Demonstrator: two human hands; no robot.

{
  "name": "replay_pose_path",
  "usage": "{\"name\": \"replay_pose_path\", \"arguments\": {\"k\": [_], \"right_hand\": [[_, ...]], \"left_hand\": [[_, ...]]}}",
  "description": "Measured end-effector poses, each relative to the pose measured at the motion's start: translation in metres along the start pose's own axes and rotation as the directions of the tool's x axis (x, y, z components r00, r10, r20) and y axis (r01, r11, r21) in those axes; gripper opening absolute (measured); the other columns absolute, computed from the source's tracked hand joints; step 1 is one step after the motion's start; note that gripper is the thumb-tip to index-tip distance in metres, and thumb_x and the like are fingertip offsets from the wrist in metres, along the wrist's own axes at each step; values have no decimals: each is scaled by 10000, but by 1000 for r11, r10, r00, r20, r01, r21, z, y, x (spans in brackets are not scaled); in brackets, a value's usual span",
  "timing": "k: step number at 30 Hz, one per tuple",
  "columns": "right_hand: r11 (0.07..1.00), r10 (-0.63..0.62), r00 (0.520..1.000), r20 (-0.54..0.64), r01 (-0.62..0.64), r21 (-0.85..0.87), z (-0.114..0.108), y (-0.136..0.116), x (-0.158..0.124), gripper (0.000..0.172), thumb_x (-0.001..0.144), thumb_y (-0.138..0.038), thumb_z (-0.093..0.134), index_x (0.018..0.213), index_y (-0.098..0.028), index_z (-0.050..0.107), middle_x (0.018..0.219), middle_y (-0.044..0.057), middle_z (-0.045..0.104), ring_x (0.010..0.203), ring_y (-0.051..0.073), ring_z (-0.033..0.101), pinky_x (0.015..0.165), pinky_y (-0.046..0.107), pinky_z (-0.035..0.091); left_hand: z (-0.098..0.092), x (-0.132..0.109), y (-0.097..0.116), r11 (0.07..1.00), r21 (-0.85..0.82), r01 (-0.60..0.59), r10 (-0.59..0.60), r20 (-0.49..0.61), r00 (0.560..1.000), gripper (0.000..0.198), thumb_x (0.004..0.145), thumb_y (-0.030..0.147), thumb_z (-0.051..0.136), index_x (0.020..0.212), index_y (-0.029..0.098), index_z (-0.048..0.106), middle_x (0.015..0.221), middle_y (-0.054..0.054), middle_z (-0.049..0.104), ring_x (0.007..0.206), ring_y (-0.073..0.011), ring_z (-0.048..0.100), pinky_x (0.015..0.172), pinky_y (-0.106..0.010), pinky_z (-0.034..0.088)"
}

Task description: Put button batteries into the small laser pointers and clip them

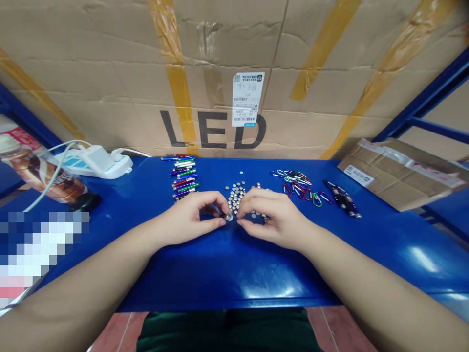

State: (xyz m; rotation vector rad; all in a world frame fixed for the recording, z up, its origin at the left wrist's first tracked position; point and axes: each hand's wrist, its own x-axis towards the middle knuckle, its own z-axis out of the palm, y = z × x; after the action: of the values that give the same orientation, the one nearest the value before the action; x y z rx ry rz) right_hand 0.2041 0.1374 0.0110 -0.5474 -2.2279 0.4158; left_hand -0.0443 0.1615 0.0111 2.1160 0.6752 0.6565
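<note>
My left hand [192, 216] pinches a small round silver piece [229, 216], which looks like a button cell seen end on, between thumb and forefinger. Close by on the right, my right hand [273, 215] is closed, thumb and fingertips nearly together; whatever they hold is too small or hidden to make out. Behind the fingertips lies a loose pile of silver button cells [236, 199], partly covered by the right hand. Beyond my left hand, slim coloured metal tubes [186, 173] lie in a column.
Coloured carabiners [300, 186] and several dark pen-like tubes [344, 199] lie at right, beside a small cardboard box [403, 171]. At left are a white power strip [98, 164] and a bottle [47, 171]. A large carton [128, 98] backs the blue table [234, 274].
</note>
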Motion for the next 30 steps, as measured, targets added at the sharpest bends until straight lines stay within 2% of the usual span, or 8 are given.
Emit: {"name": "replay_pose_path", "arguments": {"k": [5,9,13,17,23,30], "right_hand": [[999,-21,999,30,22,-44,0,-1,-1,84,946,-124,649,973,-191,694,934,56,682,867,167,645,793,305,530],[986,145,989,28,-142,-88,-1,0,0,68,909,-118,670,932,-180,690,855,30,685,783,154,636,728,280,506],[954,285,940,186,-261,-146,0,1,-1,101,880,-89,679,918,-173,720,823,19,707,726,143,627,709,269,483],[946,310,908,282,-264,-189,4,1,0,138,877,-77,684,958,-173,743,821,18,719,715,145,611,703,267,467],[929,361,861,358,-300,-216,6,-1,1,160,889,-93,696,1015,-165,761,896,42,719,760,154,632,723,272,481],[942,327,859,393,-264,-208,5,-2,1,194,880,-25,664,968,-164,769,932,55,721,836,171,665,792,298,513]], "left_hand": [[-1,1,3,999,43,-23,23,-14,1000,74,918,184,681,991,179,665,1000,-30,722,934,-164,702,882,-293,573],[-4,1,6,992,120,-27,32,-33,999,95,914,179,670,1007,177,691,1014,-43,718,935,-172,688,874,-294,554],[-6,1,6,977,214,-26,21,28,999,148,895,129,646,997,186,737,1011,-49,720,966,-191,678,897,-308,538],[-6,0,4,965,262,-16,-11,98,995,201,902,123,619,1029,191,758,1036,-61,720,981,-197,683,898,-306,540],[-6,0,2,956,294,11,-42,100,994,205,900,136,617,1040,194,755,1044,-62,720,987,-200,687,901,-303,536],[-6,0,2,950,310,32,-51,53,997,185,887,145,634,1036,197,731,1044,-52,737,990,-208,686,895,-314,533]]}}
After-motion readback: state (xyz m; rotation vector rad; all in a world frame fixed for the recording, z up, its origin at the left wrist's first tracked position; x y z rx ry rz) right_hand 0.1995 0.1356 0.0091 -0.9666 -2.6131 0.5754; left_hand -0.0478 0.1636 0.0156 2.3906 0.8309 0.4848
